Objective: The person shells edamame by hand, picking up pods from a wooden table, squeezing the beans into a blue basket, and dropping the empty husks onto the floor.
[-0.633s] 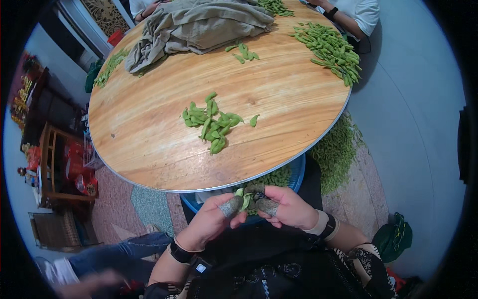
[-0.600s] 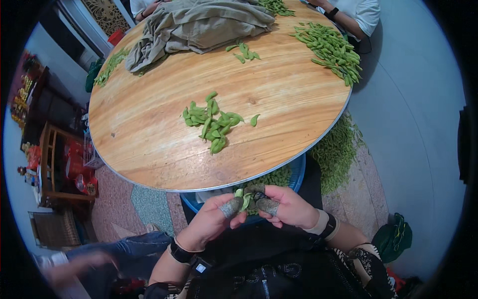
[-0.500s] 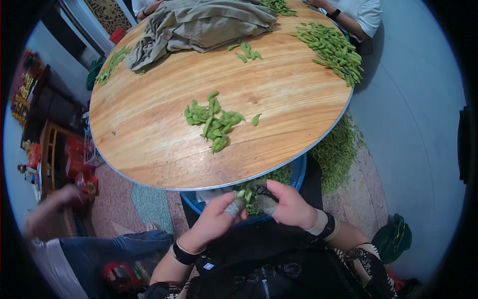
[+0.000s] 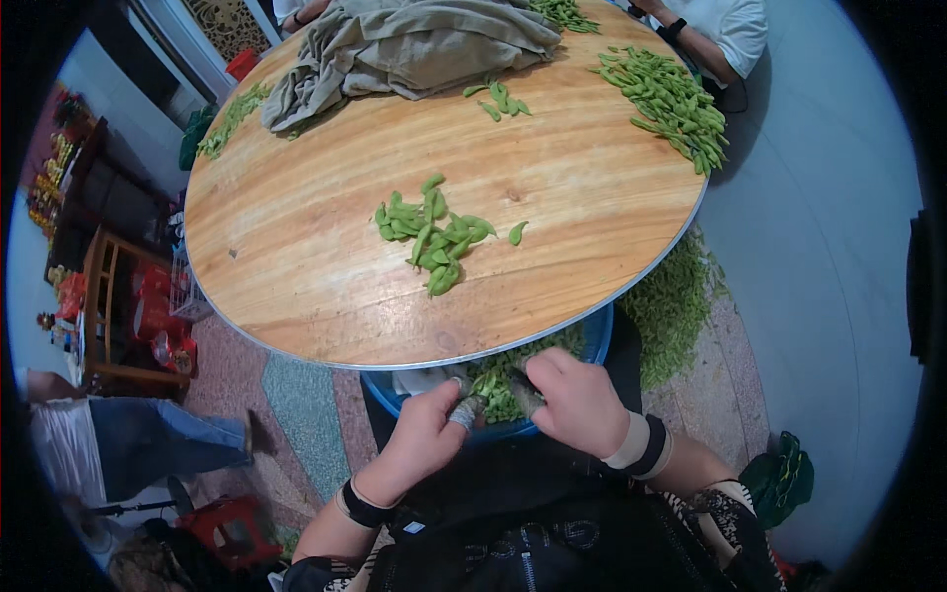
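Both my hands are over a blue basin of green beans, partly under the table's near edge. My left hand is closed, its thumb and fingertips wrapped in grey tape. My right hand, also taped at the fingers, is closed a little to the right of it. Whatever is pinched in either hand is hidden or too small to make out. Nearest on the round wooden table lies a loose pile of green soybean pods, with a single pod just right of it.
A grey-brown cloth is heaped across the table's far side. More pods lie at the far right edge. Green husks pile on the floor to the right. At left are a person in jeans and a red stool.
My hands have drawn slightly apart, and the green pods seen between them no longer show clearly. The person at left has moved farther left, and the red stool shows more fully.
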### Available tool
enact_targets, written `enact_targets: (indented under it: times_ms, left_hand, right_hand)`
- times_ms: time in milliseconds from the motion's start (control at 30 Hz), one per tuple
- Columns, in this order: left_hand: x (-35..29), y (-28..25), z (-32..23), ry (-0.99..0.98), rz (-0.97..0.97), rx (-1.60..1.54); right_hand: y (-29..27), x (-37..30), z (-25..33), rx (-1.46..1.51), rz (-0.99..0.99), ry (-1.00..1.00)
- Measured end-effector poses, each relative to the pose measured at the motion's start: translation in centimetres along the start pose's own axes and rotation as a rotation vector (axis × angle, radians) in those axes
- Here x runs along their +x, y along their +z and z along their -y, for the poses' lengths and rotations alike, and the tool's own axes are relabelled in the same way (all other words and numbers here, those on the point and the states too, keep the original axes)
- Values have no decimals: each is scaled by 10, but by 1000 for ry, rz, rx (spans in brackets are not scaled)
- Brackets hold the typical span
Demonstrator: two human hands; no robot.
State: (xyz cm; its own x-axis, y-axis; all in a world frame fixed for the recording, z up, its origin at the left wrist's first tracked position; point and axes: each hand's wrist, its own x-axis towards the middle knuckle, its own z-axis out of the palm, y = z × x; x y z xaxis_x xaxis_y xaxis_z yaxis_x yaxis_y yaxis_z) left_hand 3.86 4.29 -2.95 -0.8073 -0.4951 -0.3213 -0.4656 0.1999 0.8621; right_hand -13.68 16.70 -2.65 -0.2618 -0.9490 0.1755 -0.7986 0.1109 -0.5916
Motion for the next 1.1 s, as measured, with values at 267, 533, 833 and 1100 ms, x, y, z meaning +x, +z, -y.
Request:
enact_targets:
  times_ms: [267, 533, 833, 1100]
  left_hand:
    - [-6, -11, -19, 56, 287, -281]
    - [-4, -8, -9, 51, 116, -433]
    - [17, -11, -43, 454, -8, 400]
    - [83, -74, -50, 281, -697, 687]
  right_hand:
    - [-11, 7, 3, 1023, 481, 478]
    - [27, -4, -31, 440, 15, -154]
    - [-16, -1, -15, 874, 199, 451]
    - [-73, -40, -72, -178, -331, 550]
